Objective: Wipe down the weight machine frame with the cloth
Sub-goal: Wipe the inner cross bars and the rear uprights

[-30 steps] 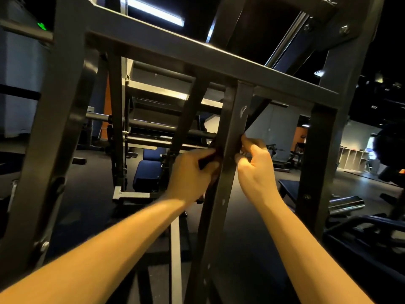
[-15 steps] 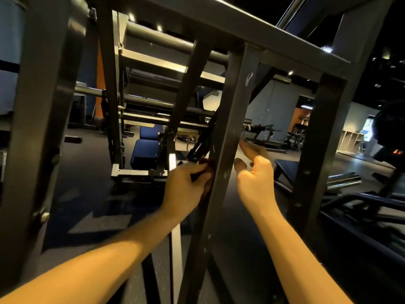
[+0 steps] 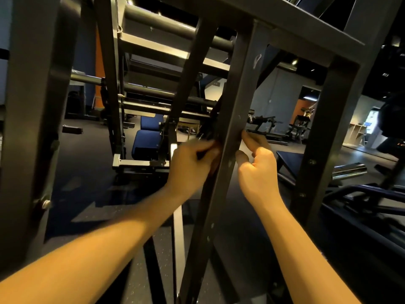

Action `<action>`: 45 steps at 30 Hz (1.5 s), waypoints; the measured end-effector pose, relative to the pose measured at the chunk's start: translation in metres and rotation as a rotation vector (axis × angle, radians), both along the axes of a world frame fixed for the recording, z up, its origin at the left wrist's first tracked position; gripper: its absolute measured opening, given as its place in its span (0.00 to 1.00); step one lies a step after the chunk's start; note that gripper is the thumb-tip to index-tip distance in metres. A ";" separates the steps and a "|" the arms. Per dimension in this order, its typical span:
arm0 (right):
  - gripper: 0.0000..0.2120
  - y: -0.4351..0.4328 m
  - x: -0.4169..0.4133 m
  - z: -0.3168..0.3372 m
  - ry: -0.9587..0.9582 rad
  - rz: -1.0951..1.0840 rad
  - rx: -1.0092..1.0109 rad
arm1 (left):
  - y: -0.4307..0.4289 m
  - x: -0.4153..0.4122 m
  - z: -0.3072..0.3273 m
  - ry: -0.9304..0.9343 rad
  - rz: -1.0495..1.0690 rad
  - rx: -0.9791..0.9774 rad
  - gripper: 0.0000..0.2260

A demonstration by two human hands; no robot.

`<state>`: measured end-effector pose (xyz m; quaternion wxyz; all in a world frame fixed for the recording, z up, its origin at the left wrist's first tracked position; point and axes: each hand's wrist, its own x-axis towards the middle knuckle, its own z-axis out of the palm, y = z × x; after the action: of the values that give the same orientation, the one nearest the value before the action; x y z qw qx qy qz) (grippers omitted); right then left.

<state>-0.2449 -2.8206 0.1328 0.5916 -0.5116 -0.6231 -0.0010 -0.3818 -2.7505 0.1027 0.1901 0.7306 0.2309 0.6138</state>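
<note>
The weight machine frame is dark grey steel. One slanted upright bar of it runs down the middle of the view. My left hand is on the bar's left side and grips a dark cloth, which is pressed against the bar and mostly hidden behind it. To the right of the bar, my right hand has its thumb and forefinger pinched at the bar's edge. The cloth end there is hidden by the bar.
A wide frame post stands close on the left and another post on the right, joined by a top crossbar. Blue seat pads and steel rods lie behind. Benches and other machines fill the dark floor at right.
Both hands have slid down the slanted bar, farther from the pale scratch near its top. The view has shifted so that more of the floor shows.
</note>
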 end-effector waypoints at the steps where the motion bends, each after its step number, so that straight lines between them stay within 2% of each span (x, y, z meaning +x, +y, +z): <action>1: 0.15 0.001 0.001 -0.002 -0.008 -0.001 -0.004 | 0.005 0.004 0.021 -0.039 0.026 0.044 0.07; 4: 0.21 0.003 0.004 -0.004 -0.013 0.013 -0.017 | 0.010 0.013 0.036 -0.119 0.030 0.063 0.08; 7: 0.23 0.001 0.002 -0.002 -0.005 0.048 -0.017 | 0.001 0.005 -0.023 -0.062 -0.023 -0.082 0.07; 10: 0.20 0.003 0.002 -0.002 -0.012 0.028 -0.038 | -0.012 -0.005 -0.066 0.039 0.040 -0.184 0.06; 12: 0.21 0.001 0.002 -0.002 -0.014 0.043 -0.024 | -0.009 -0.003 -0.052 0.043 0.004 -0.187 0.05; 16: 0.24 0.000 0.004 -0.002 -0.041 0.058 -0.004 | 0.004 0.009 0.021 -0.079 0.022 0.051 0.09; 18: 0.24 0.001 0.006 -0.003 -0.057 0.064 -0.005 | 0.004 0.017 0.023 -0.161 0.041 0.070 0.10; 21: 0.22 0.003 0.003 -0.007 -0.037 0.060 0.030 | -0.003 0.016 -0.041 -0.161 0.004 -0.076 0.09; 25: 0.24 0.003 0.002 -0.009 -0.014 0.022 0.014 | -0.014 0.001 -0.120 0.035 0.044 -0.331 0.05; 28: 0.22 -0.003 0.002 -0.020 0.076 0.049 -0.002 | -0.009 0.000 -0.101 0.019 0.025 -0.394 0.05; 32: 0.19 -0.002 0.008 -0.065 0.269 0.069 -0.137 | -0.010 0.013 -0.049 -0.158 0.011 -0.175 0.09; 35: 0.13 0.000 0.012 -0.086 0.399 0.044 -0.194 | -0.020 0.018 -0.090 -0.219 0.007 -0.192 0.09; 36: 0.09 0.002 0.013 -0.090 0.315 -0.008 -0.188 | -0.021 0.015 -0.115 -0.172 0.010 -0.250 0.07; 37: 0.09 -0.003 0.009 -0.092 0.353 0.012 -0.220 | -0.022 0.009 -0.140 -0.090 0.040 -0.337 0.06; 39: 0.13 -0.001 0.006 -0.095 0.264 0.001 -0.223 | -0.024 -0.001 -0.175 0.102 0.117 -0.522 0.08; 41: 0.17 -0.001 0.001 -0.097 0.417 0.043 -0.249 | -0.024 -0.003 -0.175 0.155 0.117 -0.598 0.09; 43: 0.10 -0.006 0.006 -0.108 0.286 -0.017 -0.242 | -0.021 -0.001 -0.148 0.042 0.038 -0.543 0.06; 44: 0.09 -0.011 0.008 -0.116 0.275 0.007 -0.269 | -0.020 0.000 -0.129 -0.017 -0.005 -0.464 0.05; 45: 0.10 -0.015 0.009 -0.123 0.153 -0.041 -0.293 | -0.019 0.001 -0.113 -0.053 -0.010 -0.363 0.05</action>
<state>-0.2363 -2.8355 0.0101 0.5563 -0.6035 -0.5592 0.1168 -0.3809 -2.7694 -0.0104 0.3278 0.6692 0.3290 0.5800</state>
